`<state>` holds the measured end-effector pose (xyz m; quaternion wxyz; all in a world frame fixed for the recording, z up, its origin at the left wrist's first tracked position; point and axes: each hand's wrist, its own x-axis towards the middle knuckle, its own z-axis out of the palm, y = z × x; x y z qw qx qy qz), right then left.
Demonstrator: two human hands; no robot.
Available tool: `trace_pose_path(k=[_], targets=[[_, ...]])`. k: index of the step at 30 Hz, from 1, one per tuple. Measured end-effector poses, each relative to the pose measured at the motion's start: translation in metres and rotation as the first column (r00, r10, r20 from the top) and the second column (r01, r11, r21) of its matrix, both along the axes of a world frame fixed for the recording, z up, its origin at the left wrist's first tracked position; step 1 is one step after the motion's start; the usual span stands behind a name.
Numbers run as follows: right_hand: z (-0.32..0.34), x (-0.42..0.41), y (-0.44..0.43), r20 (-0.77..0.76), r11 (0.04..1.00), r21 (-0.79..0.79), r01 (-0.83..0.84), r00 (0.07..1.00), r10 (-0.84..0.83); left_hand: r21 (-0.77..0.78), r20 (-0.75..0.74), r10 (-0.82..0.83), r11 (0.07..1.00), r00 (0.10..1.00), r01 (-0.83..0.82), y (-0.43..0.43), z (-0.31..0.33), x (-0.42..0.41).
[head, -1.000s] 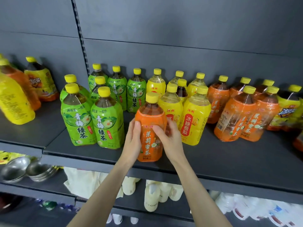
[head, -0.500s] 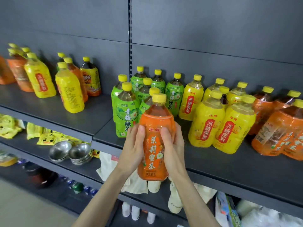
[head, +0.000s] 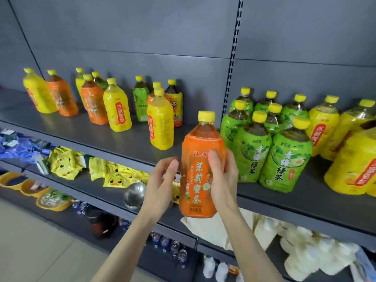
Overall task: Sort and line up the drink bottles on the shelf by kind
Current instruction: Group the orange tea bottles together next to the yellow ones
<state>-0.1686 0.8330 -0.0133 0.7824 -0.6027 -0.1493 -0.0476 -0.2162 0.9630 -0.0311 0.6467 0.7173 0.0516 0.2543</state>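
Note:
My right hand (head: 222, 178) grips an orange-labelled tea bottle (head: 196, 176) with a yellow cap, held upright in front of the grey shelf (head: 126, 137). My left hand (head: 162, 184) hovers just left of the bottle with relaxed fingers, not touching it. To the right stand several green tea bottles (head: 284, 157) in a tight group, then yellow pear-drink bottles (head: 323, 125). On the left part of the shelf stand mixed bottles: a yellow one (head: 160, 125), an orange one (head: 94, 102), a green one (head: 140, 100) and others farther left.
The lower shelf holds yellow duck-print packets (head: 114, 176), steel bowls (head: 135, 195) and blue packets (head: 18, 143). White plush items (head: 284, 237) lie below at right. A slotted upright (head: 232, 64) divides the grey back panel. Small bottles (head: 175, 249) stand on the lowest shelf.
The view and the orange bottle swung left along the shelf. My left hand has come off the bottle, and my right hand alone holds it.

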Motion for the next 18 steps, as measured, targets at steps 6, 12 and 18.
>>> trace_pose_path(k=[6, 12, 18], targets=[[-0.002, 0.039, 0.054, -0.009, 0.998, -0.027, 0.060, 0.998, -0.060, 0.023, 0.029, 0.092, 0.995, 0.995, -0.093, 0.077, 0.002, 0.043], [-0.011, 0.091, 0.100, -0.008, 0.990, -0.015, 0.142, 0.990, -0.143, 0.053, -0.017, 0.103, 0.993, 0.995, -0.102, 0.144, -0.010, 0.115], [-0.020, 0.127, 0.133, 0.004, 0.972, 0.003, 0.233, 0.972, -0.233, 0.071, -0.056, -0.036, 0.997, 0.998, 0.040, 0.177, -0.023, 0.177]])
